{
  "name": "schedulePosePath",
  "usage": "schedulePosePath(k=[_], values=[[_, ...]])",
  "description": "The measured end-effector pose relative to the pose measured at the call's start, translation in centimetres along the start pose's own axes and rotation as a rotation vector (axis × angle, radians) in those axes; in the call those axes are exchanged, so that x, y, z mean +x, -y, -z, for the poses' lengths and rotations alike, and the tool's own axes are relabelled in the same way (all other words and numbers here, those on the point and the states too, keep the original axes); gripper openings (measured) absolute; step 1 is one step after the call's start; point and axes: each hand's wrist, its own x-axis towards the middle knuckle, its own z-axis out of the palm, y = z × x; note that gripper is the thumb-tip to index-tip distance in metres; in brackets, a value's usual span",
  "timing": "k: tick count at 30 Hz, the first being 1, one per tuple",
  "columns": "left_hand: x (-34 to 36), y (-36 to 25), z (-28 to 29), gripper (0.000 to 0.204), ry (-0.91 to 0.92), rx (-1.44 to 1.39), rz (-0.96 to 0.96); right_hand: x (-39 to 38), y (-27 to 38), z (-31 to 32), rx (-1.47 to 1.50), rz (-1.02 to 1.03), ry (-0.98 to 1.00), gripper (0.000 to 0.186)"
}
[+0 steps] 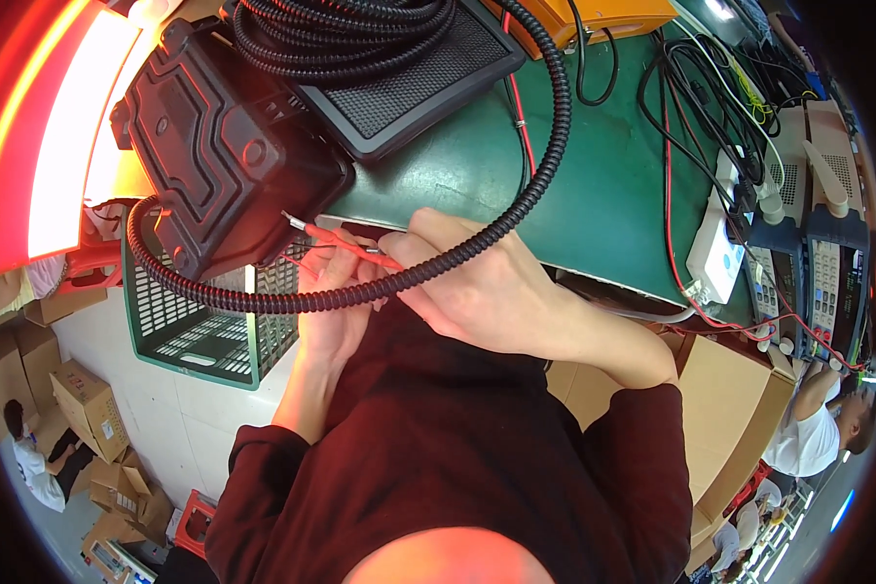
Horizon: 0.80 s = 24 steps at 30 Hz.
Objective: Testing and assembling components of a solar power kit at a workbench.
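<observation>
My left hand (326, 302) and my right hand (472, 297) are closed on red sleeved leads (326, 237) with bare metal tips, just beyond the bench's near edge. The right fingertips pinch the red piece; the left fingers are partly hidden behind a black corrugated tube (555, 127), which loops across both hands. Up-left of them stands a black plastic case (209, 136), tilted at the edge of the green bench (594, 195). Behind it lies a black mesh-topped panel (399, 107) with coiled corrugated tube (341, 34) on it.
An orange box (603, 15), power strip (720, 243), cables and grey instruments (822, 282) occupy the bench's back and right. A green crate (190, 346) is lower left, cardboard boxes (92, 404) beyond it, open cardboard (720, 409) lower right. Other people (808, 438) work at both sides.
</observation>
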Motion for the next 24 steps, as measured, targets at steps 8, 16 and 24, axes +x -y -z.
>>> schedulePosePath(k=[8,16,24], values=[[-0.3,-0.1,0.8,0.021,-0.067,0.254,0.062,-0.6,-0.5,-0.2,0.042,-0.043,0.008,0.027],[-1.2,6.2,6.1,0.023,-0.182,0.554,0.011,-1.4,-0.1,2.8,0.148,0.159,-0.077,0.031],[-0.3,7.3,7.8,0.029,0.009,1.499,-0.252,-4.3,1.1,2.6,-0.062,0.172,0.283,0.050]])
